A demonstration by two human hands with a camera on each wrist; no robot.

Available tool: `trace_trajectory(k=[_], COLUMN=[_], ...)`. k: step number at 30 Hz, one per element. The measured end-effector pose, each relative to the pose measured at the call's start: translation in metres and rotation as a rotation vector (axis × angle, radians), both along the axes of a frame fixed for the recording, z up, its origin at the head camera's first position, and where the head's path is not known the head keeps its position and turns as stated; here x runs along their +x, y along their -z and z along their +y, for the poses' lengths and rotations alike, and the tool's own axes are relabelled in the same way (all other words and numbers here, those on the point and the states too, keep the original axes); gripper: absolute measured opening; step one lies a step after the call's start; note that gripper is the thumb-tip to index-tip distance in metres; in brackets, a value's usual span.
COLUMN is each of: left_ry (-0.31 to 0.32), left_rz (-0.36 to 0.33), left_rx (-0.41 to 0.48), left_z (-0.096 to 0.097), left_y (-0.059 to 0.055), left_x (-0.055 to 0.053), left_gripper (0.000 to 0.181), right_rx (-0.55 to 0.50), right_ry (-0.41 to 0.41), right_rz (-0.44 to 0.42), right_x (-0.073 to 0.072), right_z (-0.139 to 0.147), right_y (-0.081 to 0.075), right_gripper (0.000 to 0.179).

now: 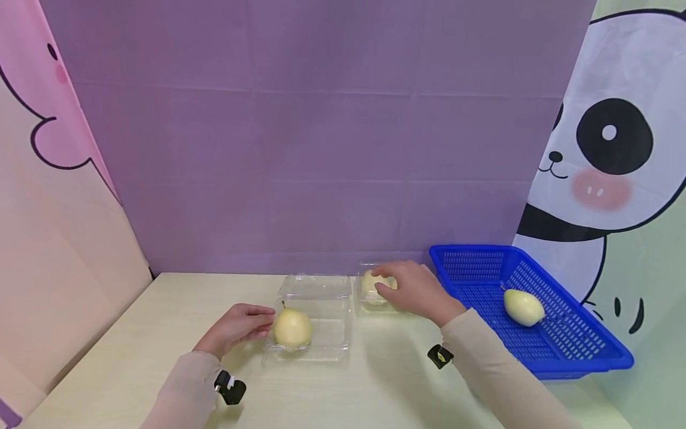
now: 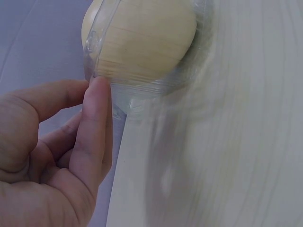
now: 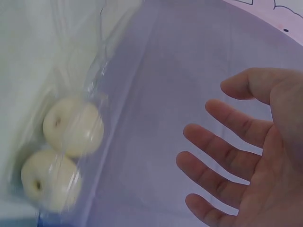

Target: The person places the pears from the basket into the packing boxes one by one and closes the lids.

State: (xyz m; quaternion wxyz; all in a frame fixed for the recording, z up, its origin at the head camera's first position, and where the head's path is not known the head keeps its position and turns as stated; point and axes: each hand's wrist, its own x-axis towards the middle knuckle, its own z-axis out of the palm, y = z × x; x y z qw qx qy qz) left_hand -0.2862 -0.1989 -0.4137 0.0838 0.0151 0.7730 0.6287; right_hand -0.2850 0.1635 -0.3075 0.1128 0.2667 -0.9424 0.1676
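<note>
A clear plastic clamshell box (image 1: 330,342) lies with its lid (image 1: 316,287) folded back, and one pale yellow pear (image 1: 292,329) sits in its left half. My left hand (image 1: 241,326) pinches the box's left rim between thumb and fingertips, close beside the pear. In the left wrist view those fingertips (image 2: 99,90) meet at the plastic edge. My right hand (image 1: 415,290), holding nothing, hovers by a second clear clamshell box (image 1: 370,307), fingers spread and slightly bent. Two pears (image 3: 73,126) lie side by side inside that box.
A blue plastic basket (image 1: 568,364) stands at the right with one pear (image 1: 524,307) in it, beneath a panda-print wall. A purple cloth (image 1: 321,149) rises behind the pale wooden table (image 1: 187,298). A pink printed panel (image 1: 59,238) borders the left side.
</note>
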Motion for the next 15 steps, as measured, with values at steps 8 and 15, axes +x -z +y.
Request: trace_trajectory(k=[8, 15], left_ry=[-0.007, 0.007], left_rz=[-0.008, 0.001], left_rx=[-0.007, -0.02], left_z=[0.0, 0.0], left_y=[-0.001, -0.002], left_x=[0.001, 0.001], left_gripper=[0.036, 0.037], right_rx=[0.02, 0.054], right_ry=[0.02, 0.08], right_rz=[0.021, -0.004], right_x=[-0.002, -0.002], right_z=[0.032, 0.055], right_y=[-0.008, -0.019], right_gripper=[0.029, 0.031])
